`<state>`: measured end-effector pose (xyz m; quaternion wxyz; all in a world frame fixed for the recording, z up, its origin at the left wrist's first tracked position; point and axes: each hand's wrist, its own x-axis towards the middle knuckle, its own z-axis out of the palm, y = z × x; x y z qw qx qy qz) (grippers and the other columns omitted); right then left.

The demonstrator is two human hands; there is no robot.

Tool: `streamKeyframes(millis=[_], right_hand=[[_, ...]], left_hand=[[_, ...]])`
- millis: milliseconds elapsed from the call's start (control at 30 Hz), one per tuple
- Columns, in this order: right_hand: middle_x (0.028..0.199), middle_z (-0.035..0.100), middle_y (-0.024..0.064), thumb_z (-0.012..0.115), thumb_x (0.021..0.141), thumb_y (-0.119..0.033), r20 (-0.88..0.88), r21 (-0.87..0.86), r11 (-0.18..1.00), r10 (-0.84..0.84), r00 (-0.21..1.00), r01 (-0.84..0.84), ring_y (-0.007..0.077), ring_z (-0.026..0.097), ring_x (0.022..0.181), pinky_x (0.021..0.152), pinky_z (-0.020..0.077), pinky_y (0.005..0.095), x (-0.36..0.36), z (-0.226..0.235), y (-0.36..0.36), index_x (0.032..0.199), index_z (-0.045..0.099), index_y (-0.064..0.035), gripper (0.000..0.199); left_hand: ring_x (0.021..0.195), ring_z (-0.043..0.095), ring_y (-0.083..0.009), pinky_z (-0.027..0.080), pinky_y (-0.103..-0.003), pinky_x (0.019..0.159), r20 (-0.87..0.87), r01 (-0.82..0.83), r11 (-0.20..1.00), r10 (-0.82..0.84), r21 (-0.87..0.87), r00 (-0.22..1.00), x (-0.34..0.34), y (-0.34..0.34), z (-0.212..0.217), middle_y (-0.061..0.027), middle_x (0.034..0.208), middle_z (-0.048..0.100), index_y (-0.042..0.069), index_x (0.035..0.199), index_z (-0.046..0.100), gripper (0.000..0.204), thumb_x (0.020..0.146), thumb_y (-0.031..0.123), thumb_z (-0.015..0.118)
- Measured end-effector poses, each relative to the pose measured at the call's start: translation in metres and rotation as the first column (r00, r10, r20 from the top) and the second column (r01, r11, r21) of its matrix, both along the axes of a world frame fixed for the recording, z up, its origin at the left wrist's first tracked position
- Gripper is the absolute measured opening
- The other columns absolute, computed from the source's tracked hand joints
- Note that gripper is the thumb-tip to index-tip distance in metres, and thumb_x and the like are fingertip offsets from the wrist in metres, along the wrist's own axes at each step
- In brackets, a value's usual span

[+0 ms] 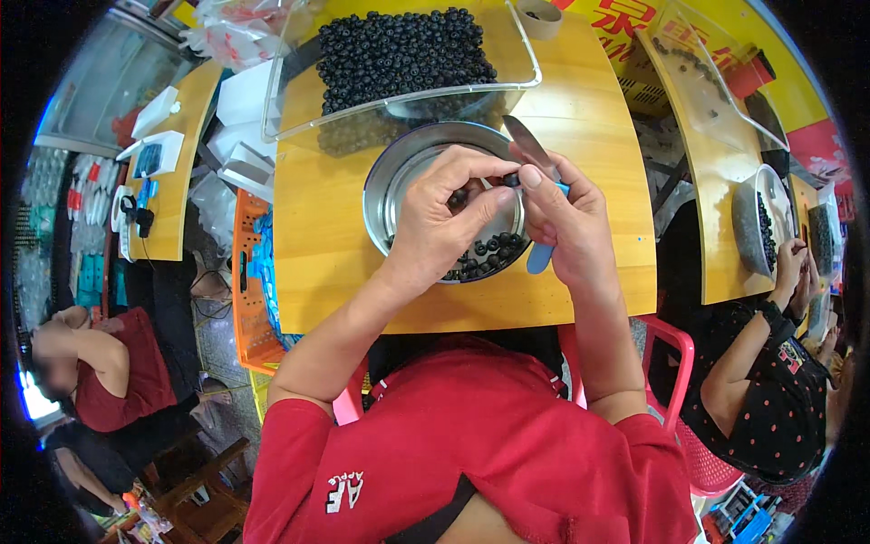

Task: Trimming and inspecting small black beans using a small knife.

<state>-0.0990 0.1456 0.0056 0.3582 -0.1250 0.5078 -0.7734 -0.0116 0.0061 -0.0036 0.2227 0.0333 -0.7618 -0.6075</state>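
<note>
My left hand (444,213) is closed, pinching a small round black nut-like piece (512,179) between thumb and forefinger. Another dark piece (459,197) shows inside its curled fingers. My right hand (575,213) is wrapped round a knife (540,257) with a blue handle; its blade points up and away to the left. The right thumb is against or very near the pinched piece. Both hands are over a round metal basin (373,195), where several more black pieces (489,257) lie toward the near right side. My left hand and wrist hide part of the basin.
A clear plastic bin (538,72) heaped with black pieces stands on the wooden table (317,245) beyond the basin. A roll of tape (538,18) is beside it. An orange crate (258,308) stands left. One person sits left; another works at the right table (720,263).
</note>
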Motion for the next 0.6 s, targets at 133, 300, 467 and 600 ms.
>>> streamKeyframes(millis=[133,300,467,600], right_hand=[[0.073,0.056,-0.0052,0.067,0.087,-0.015,-0.046,0.005,1.000,-0.012,0.999,0.012,0.0003,0.036,0.050,0.044,0.0275,0.0169,0.001,0.000,-0.001,0.119,0.058,-0.0031,0.036],[0.079,0.058,-0.0041,0.067,0.085,-0.013,-0.065,-0.032,0.999,-0.012,0.998,0.010,0.0001,0.037,0.052,0.044,0.0276,0.0168,0.000,-0.002,0.000,0.121,0.058,-0.0037,0.038],[0.089,0.059,-0.0025,0.065,0.086,-0.008,-0.026,-0.042,0.999,-0.002,1.000,0.001,-0.0005,0.036,0.050,0.043,0.0269,0.0160,0.001,0.000,-0.001,0.121,0.056,-0.0003,0.038],[0.085,0.059,-0.0027,0.065,0.086,-0.007,0.030,-0.074,0.997,0.028,0.999,-0.026,-0.0014,0.035,0.049,0.043,0.0263,0.0154,0.001,-0.001,0.000,0.122,0.056,-0.0003,0.038]], left_hand=[[0.075,0.052,-0.0062,0.041,-0.020,0.065,-0.010,0.014,0.996,-0.013,0.086,1.000,0.000,0.001,-0.005,-0.0003,0.089,0.059,0.005,0.107,0.064,0.024,0.083,0.006,0.067],[0.086,0.056,-0.0076,0.045,-0.022,0.078,0.067,0.066,0.861,-0.115,0.504,0.991,0.001,0.003,0.010,-0.0002,0.093,0.059,0.002,0.112,0.059,0.029,0.085,0.007,0.067],[0.092,0.055,-0.0080,0.045,-0.023,0.083,0.057,0.085,0.836,-0.138,0.542,0.989,-0.001,-0.002,-0.003,-0.0008,0.100,0.058,0.002,0.120,0.054,0.039,0.084,0.007,0.067],[0.092,0.053,-0.0077,0.044,-0.023,0.083,-0.001,0.144,0.823,-0.171,0.550,0.985,-0.001,-0.002,-0.010,-0.0007,0.103,0.057,0.004,0.123,0.053,0.045,0.081,0.006,0.069]])
